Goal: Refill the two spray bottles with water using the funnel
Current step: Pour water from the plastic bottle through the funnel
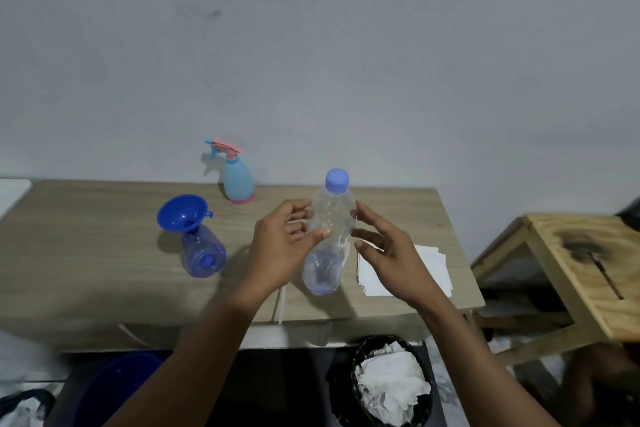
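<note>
A clear plastic water bottle with a blue cap stands on the wooden table, holding a little water at the bottom. My left hand grips its middle, thumb in front and fingers behind. My right hand hovers at the bottle's right side with fingers spread and relaxed, the fingertips at or just off the plastic. To the left stands a see-through blue spray bottle without its head, a blue funnel sitting in its neck. A light-blue spray bottle with a pink trigger head stands at the back by the wall.
A stack of white paper lies right of the water bottle. A thin white tube lies near the table's front edge. Below are a black bin of crumpled paper and a blue basin. A wooden stool stands at right.
</note>
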Action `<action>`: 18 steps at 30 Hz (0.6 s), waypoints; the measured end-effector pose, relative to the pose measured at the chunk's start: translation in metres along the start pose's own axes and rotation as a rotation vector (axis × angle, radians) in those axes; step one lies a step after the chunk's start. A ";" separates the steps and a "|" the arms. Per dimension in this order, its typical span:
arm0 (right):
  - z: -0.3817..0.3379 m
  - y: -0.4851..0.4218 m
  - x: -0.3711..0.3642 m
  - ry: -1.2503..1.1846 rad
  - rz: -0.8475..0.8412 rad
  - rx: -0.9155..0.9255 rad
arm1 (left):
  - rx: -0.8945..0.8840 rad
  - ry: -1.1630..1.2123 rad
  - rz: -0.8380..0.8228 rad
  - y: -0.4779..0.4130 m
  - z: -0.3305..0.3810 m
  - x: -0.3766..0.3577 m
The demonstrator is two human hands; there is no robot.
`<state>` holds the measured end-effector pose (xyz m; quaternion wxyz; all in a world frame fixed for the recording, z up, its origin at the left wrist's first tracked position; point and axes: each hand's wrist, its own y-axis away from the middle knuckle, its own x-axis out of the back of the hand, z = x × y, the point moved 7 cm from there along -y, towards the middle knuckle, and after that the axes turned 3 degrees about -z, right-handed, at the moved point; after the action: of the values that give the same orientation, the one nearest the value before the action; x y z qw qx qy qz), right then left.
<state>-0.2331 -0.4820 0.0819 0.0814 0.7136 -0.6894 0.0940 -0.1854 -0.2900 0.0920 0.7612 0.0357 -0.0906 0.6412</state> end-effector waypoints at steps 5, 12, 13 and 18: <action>0.013 0.011 -0.006 0.021 0.003 -0.008 | 0.021 -0.042 -0.021 0.013 -0.011 0.002; 0.032 0.004 -0.018 0.128 -0.026 -0.054 | -0.025 -0.336 -0.043 0.011 0.002 0.015; 0.033 0.000 -0.021 0.140 -0.044 -0.063 | -0.040 -0.397 -0.023 0.009 0.008 0.018; 0.024 -0.019 -0.036 0.146 -0.110 -0.010 | -0.197 -0.330 -0.060 -0.005 0.052 0.021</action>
<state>-0.2143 -0.4521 0.0500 0.1402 0.7412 -0.6419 0.1377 -0.1818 -0.2794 0.1476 0.7546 0.0686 -0.2754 0.5916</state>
